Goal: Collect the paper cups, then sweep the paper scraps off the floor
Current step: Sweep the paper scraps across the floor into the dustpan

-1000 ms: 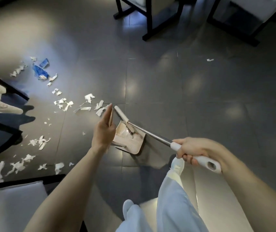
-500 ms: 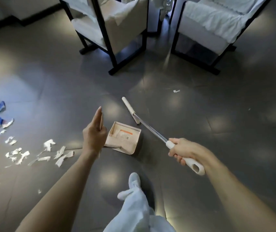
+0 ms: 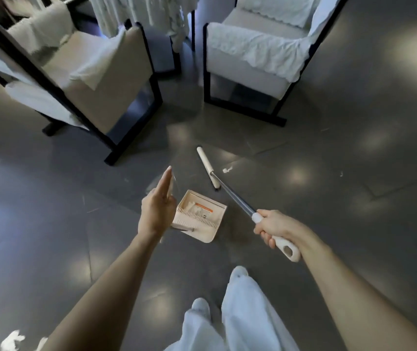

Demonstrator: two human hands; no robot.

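Observation:
My left hand [image 3: 157,211] is shut on the thin upright handle of a beige dustpan [image 3: 200,216]. The pan hangs low over the dark tiled floor and holds a few white bits. My right hand [image 3: 274,228] grips the white end of a broom handle [image 3: 232,196]. The slim white broom head [image 3: 207,167] rests just beyond the pan. A white paper scrap [image 3: 227,170] lies right beside the broom head. A tiny scrap [image 3: 341,174] lies far right. More scraps [image 3: 12,340] show at the bottom left corner. No paper cup is in view.
Two black-framed armchairs with white covers stand ahead, one on the left [image 3: 80,72] and one on the right [image 3: 260,54]. Between them hangs a white tablecloth [image 3: 141,16]. My legs in pale trousers [image 3: 238,315] are at the bottom centre.
I have turned right and moved toward the armchairs with dustpan and broom. The scrap pile and blue pieces slid out of view on the left. The lone scrap now lies beside the broom head.

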